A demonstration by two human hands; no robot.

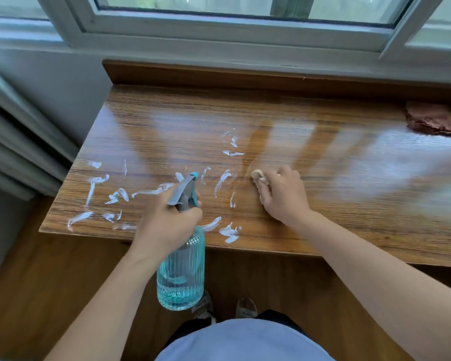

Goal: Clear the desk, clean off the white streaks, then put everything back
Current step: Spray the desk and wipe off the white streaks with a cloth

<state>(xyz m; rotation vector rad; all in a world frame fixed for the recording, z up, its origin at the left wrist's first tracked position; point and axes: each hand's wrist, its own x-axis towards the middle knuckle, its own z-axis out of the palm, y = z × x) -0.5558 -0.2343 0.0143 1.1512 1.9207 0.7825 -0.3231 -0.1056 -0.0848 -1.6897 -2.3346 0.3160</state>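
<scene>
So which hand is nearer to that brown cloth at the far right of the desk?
Right. The right hand presses a small pale pad mid-desk, with bare wood between it and the brown cloth. The left hand grips the spray bottle further left, at the front edge.

Head view, wide-angle, looking steeply down, close over desk [323, 178]

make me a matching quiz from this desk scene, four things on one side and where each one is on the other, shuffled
Things:
1. spray bottle
2. small pale pad
3. brown cloth
4. white streaks

Places:
A. far right of the desk, lying loose
B. held by the left hand
C. smeared over the desk's left half
D. pressed to the desk under the right hand

Pairs: 1-B, 2-D, 3-A, 4-C
</scene>
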